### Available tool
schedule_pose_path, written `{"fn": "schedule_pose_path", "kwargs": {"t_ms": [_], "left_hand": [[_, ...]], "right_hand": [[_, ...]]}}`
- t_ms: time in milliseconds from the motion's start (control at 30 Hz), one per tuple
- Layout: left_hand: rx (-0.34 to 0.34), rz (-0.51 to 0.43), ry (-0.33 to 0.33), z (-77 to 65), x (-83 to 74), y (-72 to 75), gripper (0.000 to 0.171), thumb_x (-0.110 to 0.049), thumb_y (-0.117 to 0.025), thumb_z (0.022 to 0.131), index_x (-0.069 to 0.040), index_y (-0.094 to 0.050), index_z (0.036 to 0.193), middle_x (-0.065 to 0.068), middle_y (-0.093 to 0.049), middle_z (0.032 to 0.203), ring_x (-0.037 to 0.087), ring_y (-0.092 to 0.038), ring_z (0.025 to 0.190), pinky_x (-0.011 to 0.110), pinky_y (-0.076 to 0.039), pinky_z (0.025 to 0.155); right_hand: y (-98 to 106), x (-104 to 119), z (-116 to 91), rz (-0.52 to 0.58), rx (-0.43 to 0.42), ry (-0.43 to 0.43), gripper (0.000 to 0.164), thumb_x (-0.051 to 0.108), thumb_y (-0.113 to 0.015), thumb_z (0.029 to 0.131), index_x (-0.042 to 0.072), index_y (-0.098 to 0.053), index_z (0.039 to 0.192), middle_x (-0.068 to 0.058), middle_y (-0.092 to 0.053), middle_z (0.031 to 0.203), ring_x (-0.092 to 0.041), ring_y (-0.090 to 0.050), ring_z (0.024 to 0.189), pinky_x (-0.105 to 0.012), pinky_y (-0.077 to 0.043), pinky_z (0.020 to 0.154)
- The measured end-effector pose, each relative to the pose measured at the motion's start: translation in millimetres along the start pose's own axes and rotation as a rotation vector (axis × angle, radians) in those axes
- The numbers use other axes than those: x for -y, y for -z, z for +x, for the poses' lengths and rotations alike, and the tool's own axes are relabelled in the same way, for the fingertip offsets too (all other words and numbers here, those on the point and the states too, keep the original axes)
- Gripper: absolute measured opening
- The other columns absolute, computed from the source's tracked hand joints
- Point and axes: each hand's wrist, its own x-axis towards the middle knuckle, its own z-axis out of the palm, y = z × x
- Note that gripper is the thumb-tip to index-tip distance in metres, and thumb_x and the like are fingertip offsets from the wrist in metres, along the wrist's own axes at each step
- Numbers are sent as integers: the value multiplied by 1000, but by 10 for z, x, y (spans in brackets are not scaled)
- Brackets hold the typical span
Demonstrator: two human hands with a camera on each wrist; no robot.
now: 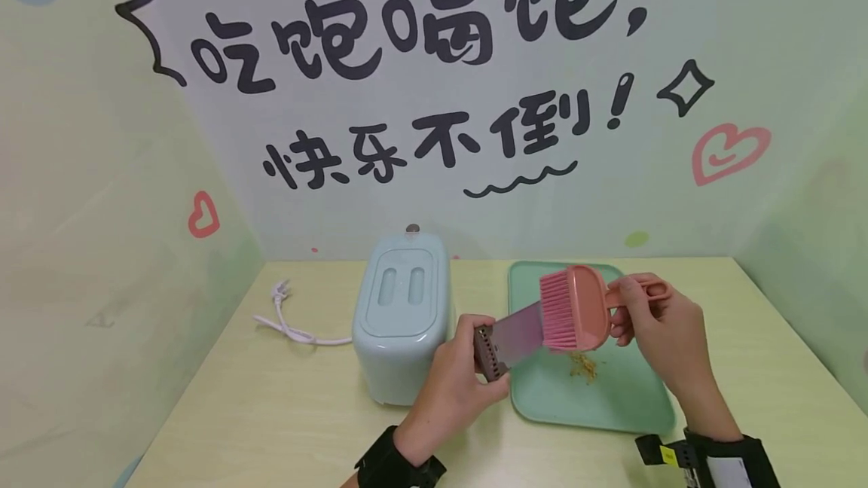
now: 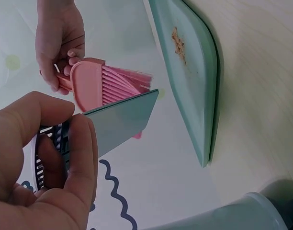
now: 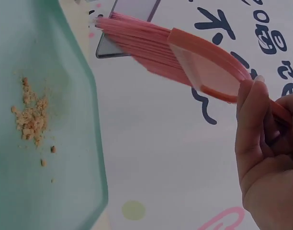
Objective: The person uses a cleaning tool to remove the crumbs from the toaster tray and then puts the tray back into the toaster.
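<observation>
My left hand (image 1: pixel 461 375) grips the dark slotted end of a toaster's crumb tray (image 1: pixel 518 333), a thin flat plate held tilted above the green tray's left side. In my right hand (image 1: pixel 667 330) is the handle of a small pink brush (image 1: pixel 576 307). Its bristles (image 2: pixel 127 81) lie against the plate's far end, as the left wrist view shows. Beneath them, brown crumbs (image 3: pixel 31 117) form a small heap on the green tray (image 1: pixel 610 405). Fingers of the left hand partly hide the slotted end.
A pale blue toaster (image 1: pixel 403 307) with a lid on top stands just left of the left hand. Its white cord and plug (image 1: pixel 291 322) lie on the table (image 1: pixel 230 405) further left. A lettered wall (image 1: pixel 380 217) rises behind the table.
</observation>
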Motion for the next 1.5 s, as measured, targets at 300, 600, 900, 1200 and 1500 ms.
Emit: {"fn": "schedule_pose_path", "kwargs": {"t_ms": [300,600,900,1200,1500], "left_hand": [[-9,11,-42,-16,9,-17,66,0,-81,83,-9,-48,140,11,-72,117,9,-65,90,22,-55,75],[-19,15,-44,-17,10,-23,66,0,-81,83,-9,-48,139,12,-72,119,9,-66,89,22,-56,75],[-19,8,-47,-24,12,-30,67,1,-82,83,-9,-48,140,10,-72,114,7,-64,86,22,-55,74],[-13,11,-35,-32,11,-33,68,0,-83,84,-9,-47,141,14,-71,120,12,-67,95,23,-56,77],[-2,-1,4,-36,-27,3,68,-3,-83,86,-10,-46,143,12,-71,118,9,-65,93,22,-55,77]], "right_hand": [[27,-20,0,-156,-131,-38,32,28,-57,110,0,-73,108,-6,-73,71,0,-63,49,-15,-52,51],[-12,-3,-10,1,-155,-15,27,24,-60,110,1,-74,112,13,-72,72,-5,-68,52,-19,-57,53],[23,28,-46,-88,-51,82,19,17,-61,108,3,-74,104,3,-67,63,-5,-60,46,-18,-51,48],[52,179,-61,282,1,-8,27,18,-54,112,-5,-70,111,-1,-70,69,-14,-65,51,-25,-56,48],[-32,140,-58,260,177,-74,32,23,-54,113,-7,-68,112,-6,-71,72,-16,-66,55,-31,-56,48]]}}
